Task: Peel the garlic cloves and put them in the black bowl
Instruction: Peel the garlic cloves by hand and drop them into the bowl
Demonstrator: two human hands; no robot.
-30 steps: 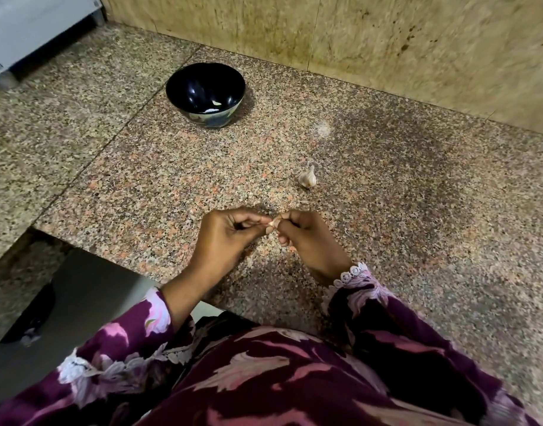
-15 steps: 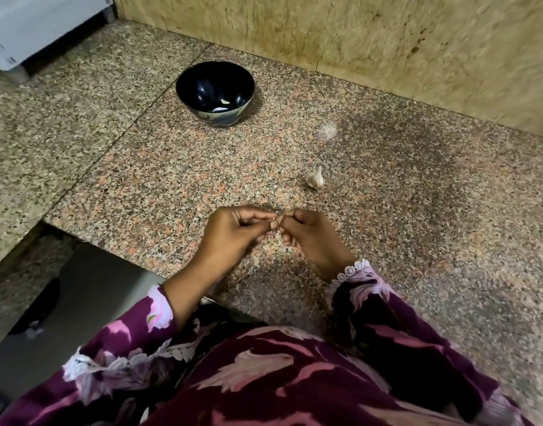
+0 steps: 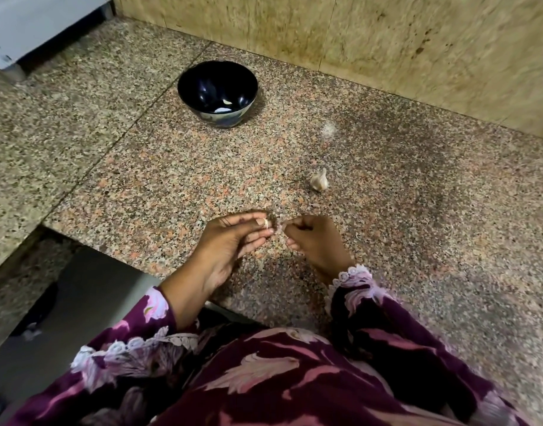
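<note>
Left hand [image 3: 233,238] sits low over the speckled pink-grey granite counter [image 3: 417,241], thumb and forefinger pinched on a small pale garlic clove [image 3: 265,224] at the fingertips, remaining fingers loosely curled beneath. Right hand [image 3: 313,241] is just beside it, a small gap between the two, fingers curled in; a pale sliver shows at its fingertips [image 3: 285,226], too small to tell if it is skin or clove, so I can't say whether it holds anything. Both wrists come out of purple floral sleeves, the right one with a white lace cuff [image 3: 351,276]. Beyond the right hand, apart from it, a whole unpeeled garlic clove with a pointed tip [image 3: 319,181] lies alone on the counter. Further out and to the left, well apart from both hands, the glossy black round bowl [image 3: 217,93] stands upright near the back wall, with a couple of pale pieces at the bottom [image 3: 224,106]. Nothing lies on the counter between hands and bowl. A faint whitish smudge [image 3: 328,130] marks the stone right of the bowl. Tan stained stone wall panel [image 3: 387,41] runs behind. White appliance corner [image 3: 33,23] at top left. Counter edge drops to a grey surface [image 3: 89,290] at lower left.
</note>
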